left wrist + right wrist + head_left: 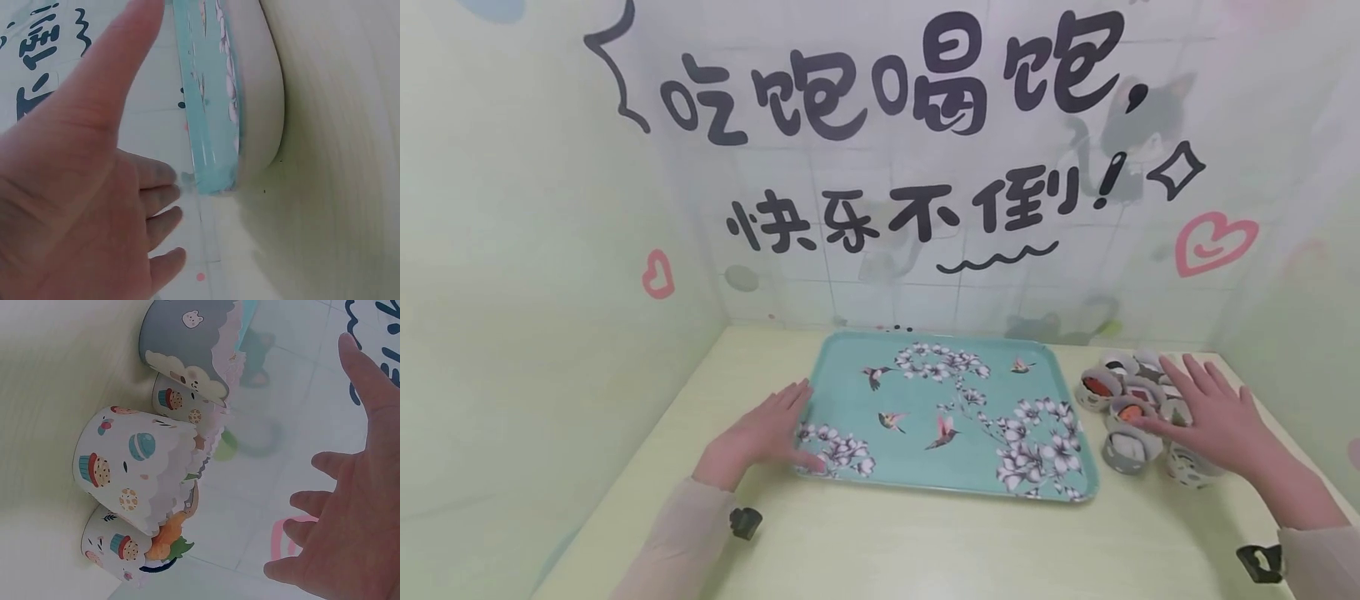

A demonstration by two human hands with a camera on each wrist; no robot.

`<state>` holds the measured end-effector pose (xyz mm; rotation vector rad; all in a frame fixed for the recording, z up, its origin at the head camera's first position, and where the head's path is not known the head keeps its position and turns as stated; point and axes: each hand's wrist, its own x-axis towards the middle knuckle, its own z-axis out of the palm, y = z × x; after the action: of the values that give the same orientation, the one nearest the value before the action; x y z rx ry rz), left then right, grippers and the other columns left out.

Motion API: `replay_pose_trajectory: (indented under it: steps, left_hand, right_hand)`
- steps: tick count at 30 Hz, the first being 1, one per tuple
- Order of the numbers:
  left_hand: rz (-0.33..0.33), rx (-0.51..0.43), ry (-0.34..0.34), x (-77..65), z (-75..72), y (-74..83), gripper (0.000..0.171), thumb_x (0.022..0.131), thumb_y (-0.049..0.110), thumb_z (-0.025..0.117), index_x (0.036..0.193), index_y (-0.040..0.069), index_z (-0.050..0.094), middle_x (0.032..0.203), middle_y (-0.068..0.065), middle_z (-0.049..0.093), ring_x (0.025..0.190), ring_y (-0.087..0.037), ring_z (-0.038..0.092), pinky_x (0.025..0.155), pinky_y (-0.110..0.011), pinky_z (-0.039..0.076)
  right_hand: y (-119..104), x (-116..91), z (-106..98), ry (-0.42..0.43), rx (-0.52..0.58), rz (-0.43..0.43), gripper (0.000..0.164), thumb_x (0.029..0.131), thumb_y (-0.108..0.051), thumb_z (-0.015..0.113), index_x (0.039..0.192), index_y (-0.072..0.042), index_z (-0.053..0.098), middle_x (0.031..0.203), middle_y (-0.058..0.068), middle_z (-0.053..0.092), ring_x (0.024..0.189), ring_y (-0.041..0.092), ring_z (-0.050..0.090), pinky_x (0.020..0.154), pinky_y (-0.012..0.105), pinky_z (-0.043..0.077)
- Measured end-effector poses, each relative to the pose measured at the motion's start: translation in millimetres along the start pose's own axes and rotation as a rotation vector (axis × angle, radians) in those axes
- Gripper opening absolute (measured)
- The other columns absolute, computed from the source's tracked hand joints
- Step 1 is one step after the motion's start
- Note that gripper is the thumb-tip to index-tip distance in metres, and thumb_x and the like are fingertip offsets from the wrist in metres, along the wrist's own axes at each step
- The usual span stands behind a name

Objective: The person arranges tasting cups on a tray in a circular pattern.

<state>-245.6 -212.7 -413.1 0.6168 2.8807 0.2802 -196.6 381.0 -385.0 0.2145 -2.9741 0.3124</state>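
A turquoise tray [850,400] printed with white blossoms and small birds lies flat on the pale table. My left hand [767,429] is at its left edge, fingers extended; in the left wrist view the palm and spread thumb [119,69] show beside the tray's rim [215,181]. Whether it touches the tray I cannot tell. Over a cluster of paper cups [1126,450] to the tray's right hovers my right hand [1232,421], fingers spread and holding nothing. The right wrist view shows white cups [134,465] with cupcake prints and a grey cup [181,337], apart from the hand.
Several cups hold small items, among them an orange piece with a green leafy top [169,540]. A white wall sheet [895,283] with black writing and pink hearts stands behind the table [910,542]. Pale side panels [550,317] flank it. Black clips sit at both wrists.
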Motion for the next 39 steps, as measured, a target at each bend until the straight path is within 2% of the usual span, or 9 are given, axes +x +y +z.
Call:
replay_pose_trajectory:
  steps: [7,12,17,23,30,35,39]
  left_hand:
    - [-0.056,-0.095,-0.093,-6.9,13.0,-4.9,0.135,0.061,0.063,0.086,0.155,-0.008,0.021,0.164,-0.027,0.017,0.15,-0.047,0.02,0.121,-0.058,0.027]
    - [-0.044,-0.045,-0.063,-8.1,16.2,-3.4,0.137,0.058,0.068,0.084,0.154,-0.008,0.022,0.164,-0.026,0.019,0.15,-0.044,0.023,0.121,-0.055,0.029]
    - [-0.046,-0.016,-0.044,-6.9,13.1,1.6,0.135,0.059,0.068,0.083,0.154,-0.008,0.024,0.163,-0.026,0.02,0.15,-0.043,0.025,0.12,-0.054,0.031]
    - [-0.065,-0.064,-0.05,-9.8,16.2,3.2,0.133,0.061,0.062,0.085,0.154,-0.01,0.022,0.163,-0.028,0.018,0.151,-0.044,0.023,0.121,-0.053,0.029]
    - [-0.062,-0.069,-0.04,-10.2,17.6,6.8,0.132,0.062,0.061,0.084,0.154,-0.01,0.021,0.163,-0.028,0.017,0.15,-0.044,0.024,0.121,-0.052,0.03]
    - [-0.066,-0.128,-0.039,-12.4,15.8,11.2,0.129,0.065,0.056,0.084,0.154,-0.011,0.019,0.163,-0.03,0.013,0.149,-0.045,0.026,0.119,-0.052,0.032]
    - [-0.077,-0.19,-0.035,-13.6,16.2,13.8,0.125,0.068,0.048,0.086,0.152,-0.014,0.017,0.162,-0.033,0.01,0.149,-0.047,0.022,0.121,-0.053,0.028]
  right_hand:
    - [4.2,-6.1,5.8,-0.029,0.011,0.008,0.106,0.089,-0.059,0.063,0.161,-0.008,0.003,0.157,0.04,0.01,0.145,0.061,0.003,0.098,0.088,0.007]
    - [9.1,-12.5,7.2,-0.019,0.014,0.011,0.106,0.089,-0.058,0.063,0.161,-0.008,0.003,0.158,0.04,0.008,0.146,0.059,-0.001,0.097,0.088,0.007]
    - [8.7,-16.7,5.5,0.043,0.01,-0.003,0.107,0.087,-0.056,0.067,0.161,-0.008,0.005,0.158,0.04,0.008,0.148,0.058,-0.002,0.097,0.088,0.007]
    - [10.3,-18.6,7.8,0.071,0.003,-0.003,0.107,0.087,-0.056,0.068,0.16,-0.004,0.01,0.157,0.041,0.012,0.148,0.056,-0.004,0.098,0.087,0.008]
    - [12.5,-20.7,10.4,0.062,0.02,0.01,0.108,0.087,-0.056,0.068,0.159,-0.002,0.009,0.158,0.04,0.007,0.149,0.055,-0.008,0.099,0.088,0.003]
    - [13.6,-20.0,10.6,0.043,0.035,0.019,0.108,0.087,-0.055,0.068,0.158,0.0,0.009,0.158,0.04,0.006,0.148,0.056,-0.01,0.099,0.088,0.001]
    - [16.3,-20.3,14.1,0.021,0.054,0.029,0.107,0.088,-0.055,0.067,0.158,0.001,0.008,0.157,0.041,0.005,0.147,0.059,-0.008,0.098,0.089,0.0]
